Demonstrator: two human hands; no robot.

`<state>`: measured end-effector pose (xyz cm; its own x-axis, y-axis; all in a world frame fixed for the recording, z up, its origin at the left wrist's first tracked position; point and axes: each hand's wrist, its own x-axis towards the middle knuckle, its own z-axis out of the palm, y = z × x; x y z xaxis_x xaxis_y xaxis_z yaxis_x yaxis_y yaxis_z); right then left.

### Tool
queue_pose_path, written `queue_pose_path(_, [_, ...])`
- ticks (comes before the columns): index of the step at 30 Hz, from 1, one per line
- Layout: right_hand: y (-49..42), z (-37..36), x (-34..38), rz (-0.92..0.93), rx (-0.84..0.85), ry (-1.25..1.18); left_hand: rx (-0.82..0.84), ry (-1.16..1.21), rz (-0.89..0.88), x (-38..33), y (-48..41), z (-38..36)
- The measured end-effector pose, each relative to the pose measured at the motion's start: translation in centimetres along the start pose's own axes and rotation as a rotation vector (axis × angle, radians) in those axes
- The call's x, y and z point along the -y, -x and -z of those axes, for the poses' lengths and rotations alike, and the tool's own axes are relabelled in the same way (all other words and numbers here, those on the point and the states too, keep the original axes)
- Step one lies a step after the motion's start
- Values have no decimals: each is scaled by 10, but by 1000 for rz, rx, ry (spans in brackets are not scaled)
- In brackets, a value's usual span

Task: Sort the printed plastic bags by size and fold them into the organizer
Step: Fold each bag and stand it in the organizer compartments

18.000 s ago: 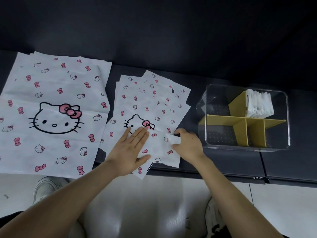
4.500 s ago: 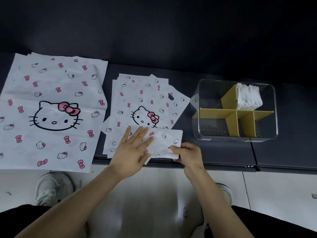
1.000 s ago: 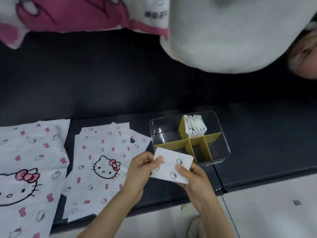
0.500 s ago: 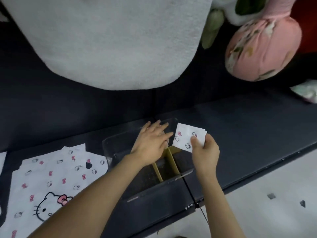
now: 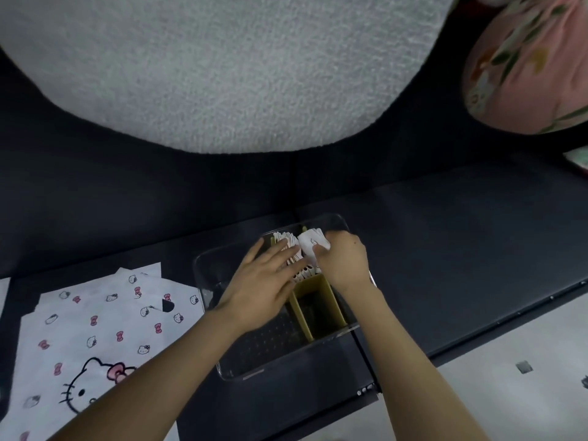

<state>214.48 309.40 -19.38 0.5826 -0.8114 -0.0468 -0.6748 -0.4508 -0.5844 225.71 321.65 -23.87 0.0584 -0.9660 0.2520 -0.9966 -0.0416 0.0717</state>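
Shoving the clear organizer (image 5: 241,354) along the bench looks like the biggest risk, since both hands lean into its far compartment. The left hand (image 5: 264,281) lies flat, fingers straight, holding back the row of folded bags (image 5: 286,241). If it lifts early, I'd guess they fan loose. The right hand (image 5: 343,262) pinches the folded bag (image 5: 310,245), partly in that slot, and could crumple it. No readable writing anywhere, just cat-and-bow print on the flat bags (image 5: 95,329).

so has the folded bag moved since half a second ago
Yes. The folded bag, pinched by the right hand, went down into the organizer, beside the stacked bags at its back.
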Motion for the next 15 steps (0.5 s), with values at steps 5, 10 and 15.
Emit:
queue_pose_path(5, [-8, 1, 1, -34, 9, -57, 5, 9, -3, 2, 1, -5])
queue_pose_path(10, [-2, 3, 2, 25, -160, 17, -17, -36, -55, 9, 4, -7])
queue_pose_path(15, [-25, 2, 15, 90, 89, 218, 5, -87, -53, 13, 8, -5])
